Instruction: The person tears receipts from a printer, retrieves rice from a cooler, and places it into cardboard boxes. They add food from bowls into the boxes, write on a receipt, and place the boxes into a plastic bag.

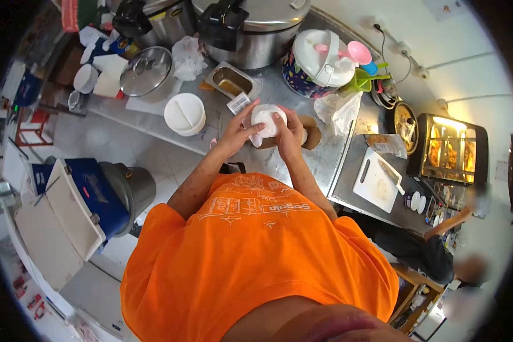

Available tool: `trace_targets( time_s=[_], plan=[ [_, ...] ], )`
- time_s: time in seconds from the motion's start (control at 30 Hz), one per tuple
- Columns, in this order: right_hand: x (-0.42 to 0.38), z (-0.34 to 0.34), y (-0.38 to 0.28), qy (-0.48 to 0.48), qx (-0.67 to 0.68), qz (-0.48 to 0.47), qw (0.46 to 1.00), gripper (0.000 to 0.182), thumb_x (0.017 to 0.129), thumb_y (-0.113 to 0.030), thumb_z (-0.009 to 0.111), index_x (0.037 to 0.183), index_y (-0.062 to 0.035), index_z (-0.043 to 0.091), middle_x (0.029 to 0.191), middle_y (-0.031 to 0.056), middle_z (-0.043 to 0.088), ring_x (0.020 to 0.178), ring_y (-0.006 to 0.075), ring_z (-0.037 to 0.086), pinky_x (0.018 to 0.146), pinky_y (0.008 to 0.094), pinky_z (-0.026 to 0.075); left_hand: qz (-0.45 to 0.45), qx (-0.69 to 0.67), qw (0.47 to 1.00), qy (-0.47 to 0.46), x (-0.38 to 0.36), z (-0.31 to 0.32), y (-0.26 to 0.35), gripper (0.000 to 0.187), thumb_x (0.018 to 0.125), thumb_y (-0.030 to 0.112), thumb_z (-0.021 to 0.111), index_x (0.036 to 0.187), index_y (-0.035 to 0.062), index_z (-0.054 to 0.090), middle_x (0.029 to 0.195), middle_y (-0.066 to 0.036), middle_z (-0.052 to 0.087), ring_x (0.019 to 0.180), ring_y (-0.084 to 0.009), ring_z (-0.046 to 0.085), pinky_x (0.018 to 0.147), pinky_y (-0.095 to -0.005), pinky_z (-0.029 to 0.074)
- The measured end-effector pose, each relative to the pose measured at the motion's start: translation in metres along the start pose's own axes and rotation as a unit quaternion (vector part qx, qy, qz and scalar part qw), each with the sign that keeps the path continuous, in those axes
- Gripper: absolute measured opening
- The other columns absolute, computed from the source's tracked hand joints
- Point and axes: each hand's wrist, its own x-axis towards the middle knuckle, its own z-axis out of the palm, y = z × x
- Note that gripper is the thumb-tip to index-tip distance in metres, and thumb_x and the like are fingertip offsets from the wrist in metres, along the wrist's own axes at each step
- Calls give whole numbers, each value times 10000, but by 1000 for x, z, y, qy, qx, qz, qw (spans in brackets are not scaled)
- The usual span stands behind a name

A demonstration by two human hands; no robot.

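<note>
My left hand (238, 132) and my right hand (289, 132) both close around a small white rounded bundle (266, 118), held over the steel counter. It looks wrapped in thin plastic or paper; its contents are hidden. Just behind the hands lies a brown cardboard container (310, 137), partly covered by my right hand. Beyond my left fingers is a small white packet with printing (239, 104). Left of the hands stands a round white tub (184, 114) with a bar across its top.
A metal pan of brown liquid (230, 80), a glass lid (146, 71) and large steel cookers (255, 34) stand farther back. Right are a lidded patterned container (310, 68), a cutting board with a knife (377, 180) and a lit food warmer (449, 149). Another person (419, 248) works at right.
</note>
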Motion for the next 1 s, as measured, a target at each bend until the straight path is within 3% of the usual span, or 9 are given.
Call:
trace_targets(
  time_s=[0.07, 0.13, 0.2, 0.27, 0.4, 0.47, 0.53, 0.8, 1.0],
  plan=[
    [2, 3, 8, 42, 67, 30, 996, 201, 906, -144, 618, 1033, 9, 649, 1043, 88, 646, 963, 134, 581, 838, 260, 459, -19, -7, 999, -38, 7, -10, -4, 628, 844, 85, 680, 1402, 61, 392, 1319, -104, 491, 1186, -168, 473, 980, -289, 396],
    [7, -1, 13, 73, 17, -27, 997, 203, 911, -159, 616, 1002, 10, 681, 1109, 112, 642, 966, 135, 592, 829, 262, 467, -15, 32, 998, -54, 15, -19, -14, 617, 840, 84, 684, 1391, 60, 408, 1309, -102, 498, 1177, -168, 482, 980, -289, 398],
    [7, -6, 3, 75, -65, 27, 995, 227, 918, -146, 606, 1029, 45, 659, 1126, 130, 638, 955, 160, 610, 840, 258, 472, -57, -9, 996, -69, 20, -26, -24, 613, 836, 86, 688, 1384, 58, 416, 1308, -106, 499, 1179, -168, 483, 980, -291, 401],
    [9, -10, 9, 84, -94, 15, 992, 234, 904, -155, 627, 1021, 44, 662, 1029, 113, 669, 911, 163, 625, 831, 259, 477, -98, -45, 991, -79, 23, -29, -29, 609, 832, 88, 693, 1378, 57, 425, 1307, -110, 500, 1182, -168, 484, 980, -292, 403],
    [5, -8, 12, 87, -302, -54, 948, 240, 859, -156, 672, 1017, 25, 674, 924, 86, 683, 866, 137, 625, 790, 273, 486, 1, 139, 986, -89, 27, -27, -22, 635, 802, 92, 712, 1370, 47, 430, 1317, -127, 507, 1204, -200, 485, 1015, -324, 384],
    [4, -7, 10, 103, -157, 46, 981, 229, 855, -144, 670, 1016, 19, 679, 934, 87, 681, 904, 129, 613, 783, 271, 483, 54, 224, 968, -98, 29, -24, -20, 651, 792, 94, 718, 1372, 47, 427, 1324, -130, 508, 1216, -213, 482, 1029, -335, 374],
    [5, -15, 19, 119, -152, 47, 980, 226, 857, -145, 668, 1009, 22, 681, 935, 81, 680, 894, 124, 611, 770, 264, 482, 110, 260, 953, -108, 30, -21, -21, 682, 778, 91, 724, 1383, 53, 412, 1338, -128, 507, 1245, -230, 468, 1044, -345, 358],
    [8, -33, 16, 172, 130, 96, 972, 208, 867, -134, 656, 965, 46, 686, 901, 51, 682, 806, 121, 612, 765, 246, 473, 102, 316, 942, -47, 35, -36, -50, 783, 722, 121, 771, 1399, 56, 382, 1328, -144, 515, 1249, -240, 474, 1033, -351, 365],
    [10, -47, 34, 54, -196, 26, 979, 214, 879, -156, 645, 984, 23, 697, 889, 54, 694, 809, 115, 621, 758, 253, 485, 95, 363, 926, 32, 11, -72, -38, 676, 734, 44, 661, 1368, 74, 427, 1280, -135, 553, 1207, -258, 507, 1005, -348, 381]
  ],
)
